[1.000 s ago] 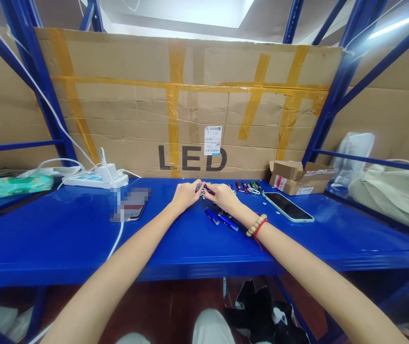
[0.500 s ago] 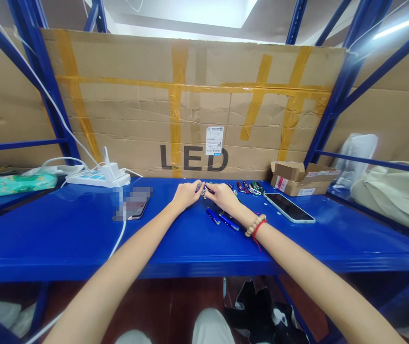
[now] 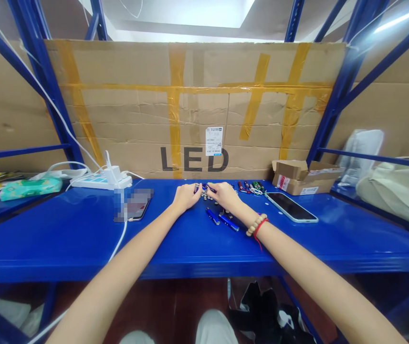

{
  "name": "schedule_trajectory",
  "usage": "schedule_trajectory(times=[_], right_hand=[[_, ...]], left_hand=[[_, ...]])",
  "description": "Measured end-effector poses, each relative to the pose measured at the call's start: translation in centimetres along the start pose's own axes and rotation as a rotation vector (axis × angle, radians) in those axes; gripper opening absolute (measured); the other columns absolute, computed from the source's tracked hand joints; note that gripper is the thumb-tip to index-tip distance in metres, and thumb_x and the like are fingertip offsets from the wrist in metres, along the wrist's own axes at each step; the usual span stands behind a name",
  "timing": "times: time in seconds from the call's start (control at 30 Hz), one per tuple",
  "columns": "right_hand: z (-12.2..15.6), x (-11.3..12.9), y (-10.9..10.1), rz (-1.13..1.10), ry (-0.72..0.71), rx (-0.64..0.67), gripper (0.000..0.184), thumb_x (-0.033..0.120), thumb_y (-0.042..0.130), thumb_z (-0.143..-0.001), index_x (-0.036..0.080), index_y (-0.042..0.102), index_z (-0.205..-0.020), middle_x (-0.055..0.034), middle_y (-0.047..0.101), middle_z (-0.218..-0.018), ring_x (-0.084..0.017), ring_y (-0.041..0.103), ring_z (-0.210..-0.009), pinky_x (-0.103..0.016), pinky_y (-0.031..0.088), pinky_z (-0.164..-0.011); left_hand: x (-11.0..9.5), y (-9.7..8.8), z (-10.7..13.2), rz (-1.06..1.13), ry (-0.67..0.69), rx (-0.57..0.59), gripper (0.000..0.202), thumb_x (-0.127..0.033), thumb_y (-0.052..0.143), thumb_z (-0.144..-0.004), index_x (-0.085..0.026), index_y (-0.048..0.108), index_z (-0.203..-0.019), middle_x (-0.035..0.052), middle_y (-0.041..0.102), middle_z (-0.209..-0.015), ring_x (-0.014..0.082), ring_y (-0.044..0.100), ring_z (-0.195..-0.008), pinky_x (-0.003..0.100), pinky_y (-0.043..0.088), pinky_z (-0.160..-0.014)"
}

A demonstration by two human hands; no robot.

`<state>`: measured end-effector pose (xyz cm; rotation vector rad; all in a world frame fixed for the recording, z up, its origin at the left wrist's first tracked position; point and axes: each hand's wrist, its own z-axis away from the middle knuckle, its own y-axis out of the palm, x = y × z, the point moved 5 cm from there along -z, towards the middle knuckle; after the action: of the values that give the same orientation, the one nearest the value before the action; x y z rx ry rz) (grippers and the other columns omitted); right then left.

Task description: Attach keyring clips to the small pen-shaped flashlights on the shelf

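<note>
My left hand (image 3: pixel 187 196) and my right hand (image 3: pixel 225 195) are close together near the back of the blue shelf top. Both are closed, fingertips almost meeting. A small dark cylindrical piece (image 3: pixel 196 188) shows in the left fingers; in the right fingers is another dark piece (image 3: pixel 212 189), partly hidden. Small round silver pieces (image 3: pixel 208 196) lie scattered just below the fingertips. Closer to me rest two slim blue metal tubes, a shorter tube (image 3: pixel 212 216) and a longer tube (image 3: pixel 229 222), like small flashlights. Beaded and red bracelets circle my right wrist.
Small red items (image 3: pixel 243 187) and green items (image 3: pixel 260 187) with clips lie behind my right hand. A light-cased phone (image 3: pixel 291 207) and an opened carton (image 3: pixel 302 177) are at right. A second phone (image 3: pixel 138 205), a cable and a power strip (image 3: pixel 97 180) occupy the left.
The fingertips have shifted slightly, and more blue shows between them. More of the silver pieces are visible below. The camera view has tilted a little.
</note>
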<state>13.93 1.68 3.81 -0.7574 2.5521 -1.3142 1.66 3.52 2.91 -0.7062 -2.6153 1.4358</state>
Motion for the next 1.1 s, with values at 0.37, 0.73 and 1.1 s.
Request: schedule_trajectory(times=[0.37, 0.73, 1.1], right_hand=[[0.0, 0.1, -0.5, -0.124, -0.013, -0.011, 0.026, 0.023, 0.043, -0.083, 0.015, 0.058, -0.064, -0.0026, 0.059, -0.054, -0.009, 0.043, -0.046, -0.021, 0.025, -0.050], [0.1, -0.5, 0.9, -0.425, -0.021, 0.103, 0.033, 0.034, 0.041, -0.086, 0.016, 0.063, -0.069, -0.0027, 0.066, -0.064, -0.010, 0.055, -0.053, -0.020, 0.039, -0.055], [0.0, -1.1, 1.6, -0.684, 0.094, 0.070, 0.038, 0.041, 0.051, -0.078, 0.011, 0.064, -0.096, -0.0049, 0.066, -0.066, -0.013, 0.058, -0.053, -0.023, 0.046, -0.053]], left_hand=[[0.6, 0.4, -0.2, 0.058, -0.081, 0.023, 0.044, -0.040, 0.028, -0.086, -0.019, 0.061, -0.066, 0.0065, 0.068, -0.074, 0.0192, 0.061, -0.073, 0.026, 0.037, -0.061], [-0.2, -0.2, 0.1, 0.206, 0.045, 0.005, 0.039, -0.049, 0.025, -0.087, -0.024, 0.056, -0.086, -0.0006, 0.065, -0.067, 0.0174, 0.062, -0.071, 0.023, 0.036, -0.059], [0.5, 0.1, -0.2, 0.293, -0.052, -0.069, 0.046, -0.048, 0.030, -0.085, -0.019, 0.055, -0.061, 0.0029, 0.064, -0.065, 0.0153, 0.058, -0.065, 0.022, 0.032, -0.054]])
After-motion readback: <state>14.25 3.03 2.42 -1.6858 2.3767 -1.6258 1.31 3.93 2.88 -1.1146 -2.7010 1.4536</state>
